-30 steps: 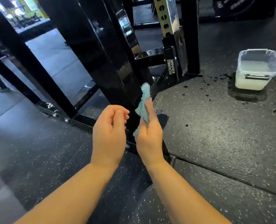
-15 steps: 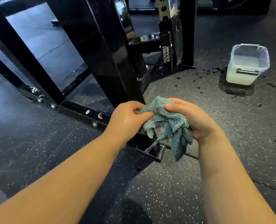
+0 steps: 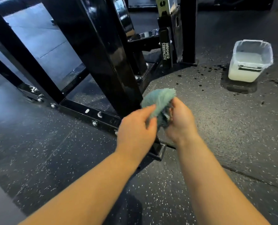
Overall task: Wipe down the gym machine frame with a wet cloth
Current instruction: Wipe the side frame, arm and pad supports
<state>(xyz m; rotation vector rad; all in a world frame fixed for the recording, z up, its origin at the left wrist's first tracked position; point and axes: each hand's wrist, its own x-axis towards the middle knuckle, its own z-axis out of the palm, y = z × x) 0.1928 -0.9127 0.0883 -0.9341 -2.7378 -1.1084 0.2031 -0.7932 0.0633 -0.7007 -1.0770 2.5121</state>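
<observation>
Fold teal cloth [image 3: 157,101], pinched in left hand [image 3: 135,132] and gripped in right hand [image 3: 181,123], into a flat pad for frame [image 3: 102,62].

Frame [image 3: 102,62]: metal, black paint, high gloss, smooth, with bright reflections.
Bolts [image 3: 94,122]: bare metal, silvery, shiny.
Cloth [image 3: 157,99]: teal textile, fuzzy pile, matt, crumpled.
Tub [image 3: 250,60]: translucent plastic, smooth, cloudy walls; milky white liquid inside.
Floor [image 3: 200,127]: black, rubber-like, matt, grainy, flecked with white; darker wet-looking spots and a patch around the tub.
</observation>
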